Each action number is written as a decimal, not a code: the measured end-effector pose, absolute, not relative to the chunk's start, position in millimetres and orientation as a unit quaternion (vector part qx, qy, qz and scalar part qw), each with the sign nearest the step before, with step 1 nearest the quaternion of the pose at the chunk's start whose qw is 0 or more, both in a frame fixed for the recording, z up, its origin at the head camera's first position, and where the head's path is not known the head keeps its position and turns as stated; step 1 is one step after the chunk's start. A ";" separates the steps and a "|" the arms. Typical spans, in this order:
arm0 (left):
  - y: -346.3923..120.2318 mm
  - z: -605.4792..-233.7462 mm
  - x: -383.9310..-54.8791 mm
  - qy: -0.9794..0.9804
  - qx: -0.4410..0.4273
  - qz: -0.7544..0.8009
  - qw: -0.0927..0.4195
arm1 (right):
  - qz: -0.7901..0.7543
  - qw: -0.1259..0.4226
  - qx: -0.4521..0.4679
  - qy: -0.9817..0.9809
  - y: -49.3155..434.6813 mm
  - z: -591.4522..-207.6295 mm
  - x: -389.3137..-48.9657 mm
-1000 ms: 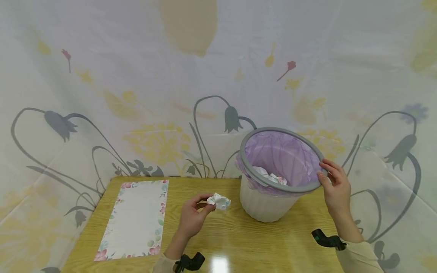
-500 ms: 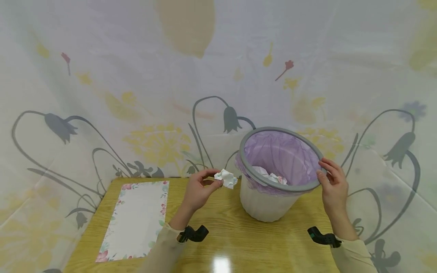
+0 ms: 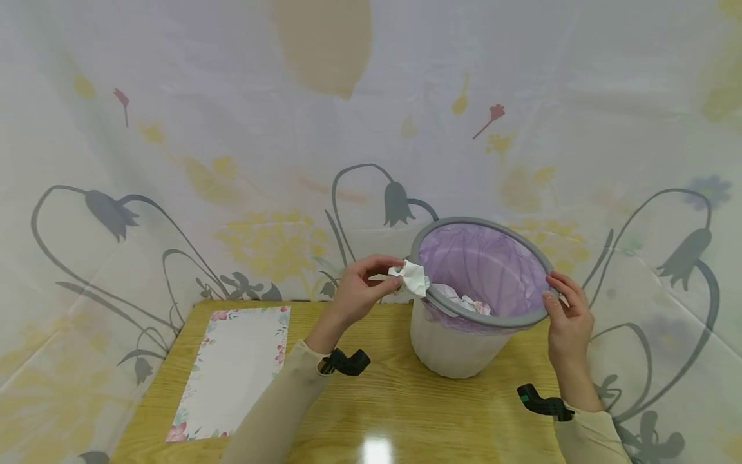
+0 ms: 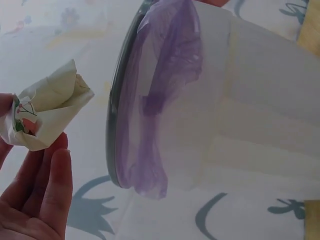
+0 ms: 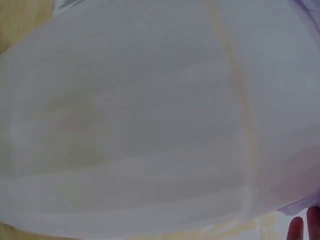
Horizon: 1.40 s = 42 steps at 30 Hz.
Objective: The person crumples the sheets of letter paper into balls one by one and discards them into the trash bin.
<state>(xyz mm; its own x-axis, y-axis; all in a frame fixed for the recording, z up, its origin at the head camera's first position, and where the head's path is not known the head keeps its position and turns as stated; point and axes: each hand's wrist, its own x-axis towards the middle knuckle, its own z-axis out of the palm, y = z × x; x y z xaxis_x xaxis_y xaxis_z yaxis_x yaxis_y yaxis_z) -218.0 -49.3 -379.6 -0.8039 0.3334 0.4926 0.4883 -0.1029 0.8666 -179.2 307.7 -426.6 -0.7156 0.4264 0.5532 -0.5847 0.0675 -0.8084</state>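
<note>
My left hand pinches a crumpled piece of paper between thumb and fingers, at the left rim of a white trash can. Green and pink print shows on the crumpled paper in the left wrist view, where it appears apart from the can's grey rim. A purple bag lines the can and folds over its outside. More crumpled paper lies inside. The can tilts towards me while my right hand grips its right rim by thumb and fingers.
A flat white sheet with a floral border lies at the left of the wooden table. Behind the table hangs a flower-printed cloth. A black wrist camera sits on the left forearm, another on the right.
The left hand has carried the crumpled paper up and to the right, from over the table to the can's left rim. My right hand still holds the tilted can.
</note>
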 end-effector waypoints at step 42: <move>77.3 -293.5 -320.2 -0.831 -0.395 -0.360 -0.152 | 0.696 0.379 0.074 -0.606 307.4 -429.8 -183.5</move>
